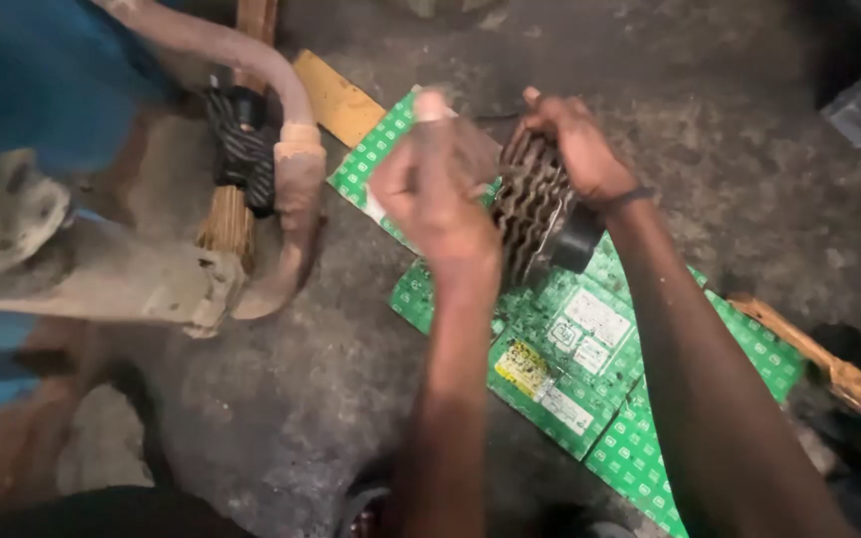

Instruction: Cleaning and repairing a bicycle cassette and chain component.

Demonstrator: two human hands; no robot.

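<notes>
While I look down at the floor (pixel 281 418), my right hand (pixel 580 149) has its grip closed on the top of a finned metal cylinder (pixel 535 209), with the fingers curled over its upper edge. The cylinder is held tilted just above a flattened green carton (pixel 570 369) that lies open on the grey concrete. This carton is spread flat, with nothing standing inside it; only pale and yellow labels show on its surface. A black round part (pixel 578 239) sits at the lower side of the cylinder, near my wrist.

My left hand (pixel 435 194) is raised in front of the cylinder, but it is blurred, so I cannot tell if its grip is wide or narrow, or if it touches the fins. Something pale is at its fingertips, too unclear to name.

At the left, a dusty bent metal pipe (pixel 291 159) and a black ribbed part (pixel 241 144) are near a blue shape (pixel 42 80) that is cut off by the frame. A wooden strip (pixel 849 384) lies at the right, partly out of view.
</notes>
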